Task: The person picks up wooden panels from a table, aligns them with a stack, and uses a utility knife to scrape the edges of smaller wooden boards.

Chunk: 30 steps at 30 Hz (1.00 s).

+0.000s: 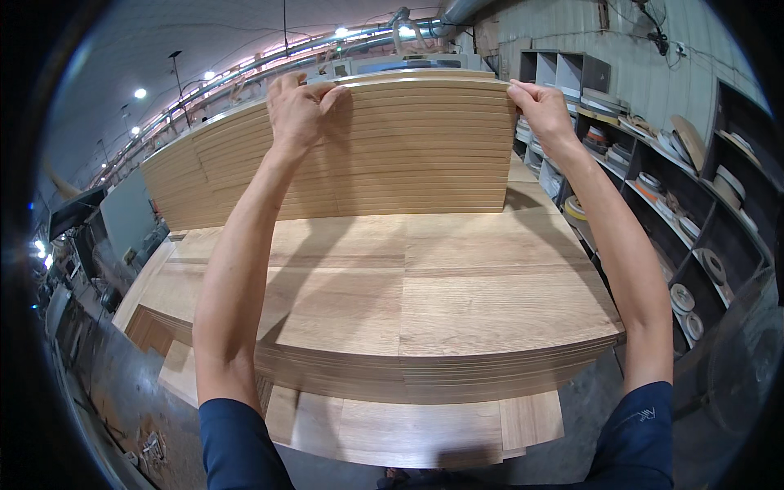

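A tall stack of wooden panels (pixel 416 151) stands at the far side, its layered edges toward me. My left hand (pixel 300 114) is at the top front edge of this stack, its fingers curled over the top and its thumb along the edge. At the top right corner, my right hand (pixel 543 113) pinches the end of the topmost panel (pixel 433 79) between thumb and fingers. Both arms reach forward over a lower stack of wood-grain panels (pixel 457 294). The undersides of my fingers are hidden.
Beneath the near edge lie more wood boards (pixel 416 429), lower down. Dark shelves (pixel 645 188) with rolls of edge banding (pixel 712 266) line the right wall. Machinery (pixel 82 237) stands at the left, and a metal duct (pixel 343 45) runs overhead.
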Each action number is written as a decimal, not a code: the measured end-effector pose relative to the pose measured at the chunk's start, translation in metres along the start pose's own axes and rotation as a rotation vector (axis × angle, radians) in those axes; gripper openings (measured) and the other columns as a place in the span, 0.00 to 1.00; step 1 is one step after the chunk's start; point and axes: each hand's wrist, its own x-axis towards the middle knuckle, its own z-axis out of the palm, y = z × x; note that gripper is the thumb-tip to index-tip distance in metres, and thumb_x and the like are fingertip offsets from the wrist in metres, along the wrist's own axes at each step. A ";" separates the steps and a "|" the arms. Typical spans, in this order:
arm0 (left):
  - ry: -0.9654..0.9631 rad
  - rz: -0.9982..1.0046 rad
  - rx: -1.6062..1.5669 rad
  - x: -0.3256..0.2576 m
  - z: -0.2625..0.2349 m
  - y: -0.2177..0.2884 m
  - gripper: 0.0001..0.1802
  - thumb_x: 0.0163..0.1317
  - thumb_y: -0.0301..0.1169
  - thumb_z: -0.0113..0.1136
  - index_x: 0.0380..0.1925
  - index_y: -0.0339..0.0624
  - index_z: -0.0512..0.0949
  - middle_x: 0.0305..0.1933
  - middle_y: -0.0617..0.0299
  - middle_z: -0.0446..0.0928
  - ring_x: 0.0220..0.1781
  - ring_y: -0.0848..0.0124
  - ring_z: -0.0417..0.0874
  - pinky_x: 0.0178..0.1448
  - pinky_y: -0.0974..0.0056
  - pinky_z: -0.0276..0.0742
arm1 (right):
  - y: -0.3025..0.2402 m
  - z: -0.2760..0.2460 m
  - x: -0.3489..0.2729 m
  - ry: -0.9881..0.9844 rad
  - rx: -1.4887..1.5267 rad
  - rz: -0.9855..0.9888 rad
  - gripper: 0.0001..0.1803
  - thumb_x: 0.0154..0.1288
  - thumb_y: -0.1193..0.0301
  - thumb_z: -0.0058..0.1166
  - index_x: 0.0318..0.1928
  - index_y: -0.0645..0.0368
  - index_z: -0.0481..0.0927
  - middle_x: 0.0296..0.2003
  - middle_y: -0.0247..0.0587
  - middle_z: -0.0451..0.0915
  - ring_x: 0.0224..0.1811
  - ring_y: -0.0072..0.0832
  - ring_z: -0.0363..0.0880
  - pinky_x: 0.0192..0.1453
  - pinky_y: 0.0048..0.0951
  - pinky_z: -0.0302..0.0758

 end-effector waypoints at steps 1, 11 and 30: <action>-0.004 0.017 0.019 0.000 0.000 0.000 0.22 0.65 0.56 0.59 0.53 0.61 0.84 0.66 0.49 0.68 0.70 0.53 0.62 0.72 0.48 0.58 | 0.001 0.003 0.000 0.020 -0.016 -0.020 0.20 0.65 0.66 0.60 0.51 0.69 0.83 0.47 0.48 0.86 0.48 0.24 0.81 0.57 0.27 0.74; 0.029 0.508 0.032 -0.041 0.037 0.056 0.53 0.67 0.70 0.31 0.76 0.35 0.44 0.81 0.43 0.38 0.83 0.51 0.35 0.83 0.51 0.29 | -0.010 0.005 -0.011 0.104 -0.271 -0.047 0.21 0.68 0.63 0.57 0.54 0.66 0.81 0.48 0.47 0.86 0.49 0.25 0.82 0.57 0.27 0.73; -0.372 0.329 0.063 -0.118 -0.050 0.017 0.39 0.68 0.47 0.58 0.70 0.33 0.60 0.75 0.37 0.56 0.78 0.46 0.54 0.79 0.50 0.55 | -0.008 0.013 -0.018 -0.186 -0.097 0.019 0.27 0.74 0.63 0.53 0.66 0.69 0.71 0.51 0.39 0.82 0.51 0.19 0.74 0.60 0.22 0.68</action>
